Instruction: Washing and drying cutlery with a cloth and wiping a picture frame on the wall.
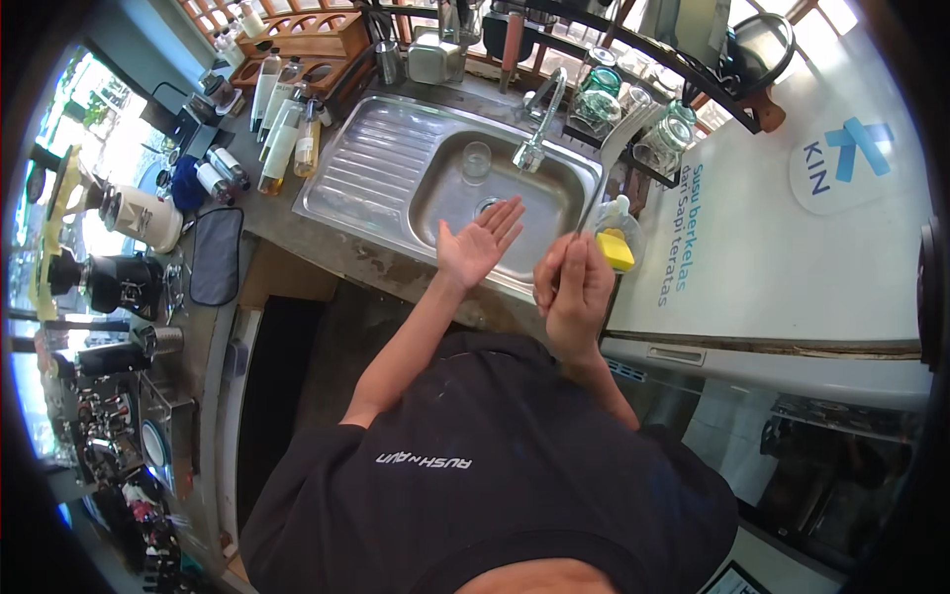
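Note:
My left hand [475, 249] is held palm up over the front of the stainless steel sink [427, 189], fingers spread and nothing in it. To its right, my right hand [575, 286] is closed around the handle of a metal fork [617, 141], whose head points up and away from me. A clear drinking glass [476, 162] stands in the basin near its back left. The flexible-neck tap [528, 154] hangs over the basin, and no water is seen running. Close beside my right hand is a yellow sponge [615, 252], by a clear pump bottle [622, 215].
Glasses fill a rack [653, 165] behind the sink's right end. A white fridge or freezer [772, 275] bounds the right side. Several bottles [282, 148] stand left of the ribbed drainboard [378, 156]. A grey cloth [216, 256] and a coffee grinder [111, 286] are on the left counter.

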`<state>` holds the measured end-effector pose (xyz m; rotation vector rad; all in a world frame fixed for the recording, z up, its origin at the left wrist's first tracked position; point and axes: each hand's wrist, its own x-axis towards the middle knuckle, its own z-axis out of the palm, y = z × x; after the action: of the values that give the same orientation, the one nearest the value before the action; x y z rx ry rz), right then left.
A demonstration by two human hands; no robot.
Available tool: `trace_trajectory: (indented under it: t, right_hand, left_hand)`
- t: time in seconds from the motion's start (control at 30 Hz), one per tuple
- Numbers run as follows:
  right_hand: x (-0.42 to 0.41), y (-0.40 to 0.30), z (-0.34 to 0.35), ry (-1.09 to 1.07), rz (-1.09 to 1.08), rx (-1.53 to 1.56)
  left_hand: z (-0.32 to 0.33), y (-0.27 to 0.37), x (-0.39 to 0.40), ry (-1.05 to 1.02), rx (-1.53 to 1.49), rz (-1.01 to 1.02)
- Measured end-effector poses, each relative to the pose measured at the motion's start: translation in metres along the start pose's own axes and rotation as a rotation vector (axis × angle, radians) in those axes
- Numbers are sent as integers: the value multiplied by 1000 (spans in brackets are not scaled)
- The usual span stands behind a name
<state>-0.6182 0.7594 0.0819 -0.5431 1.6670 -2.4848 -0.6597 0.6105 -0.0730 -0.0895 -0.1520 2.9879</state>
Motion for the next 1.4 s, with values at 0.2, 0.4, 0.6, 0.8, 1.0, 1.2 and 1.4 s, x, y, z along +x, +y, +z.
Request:
trace_trajectory:
  t: [0.2,0.4,0.6,0.8,1.0,1.2,1.4]
  right_hand:
    - [-31,54,-15,-153,427,-170]
    - [-27,4,-11,-148,123,-289]
    - [-32,47,-15,-239,388,-366]
    - [-32,-25,8,-174,271,-168]
    - [-37,70,-22,-290,258,-408]
    - [-32,-14,4,-240,395,-177]
    - [-26,-16,1,-196,-131,98]
  left_hand:
    - [63,10,-5,-143,182,92]
    - [64,25,-1,-195,202,160]
    - [55,20,6,-174,135,112]
    - [36,21,5,-133,82,111]
    - [36,15,10,-135,84,89]
    - [10,22,-1,-87,103,130]
    - [10,24,-5,-119,40,118]
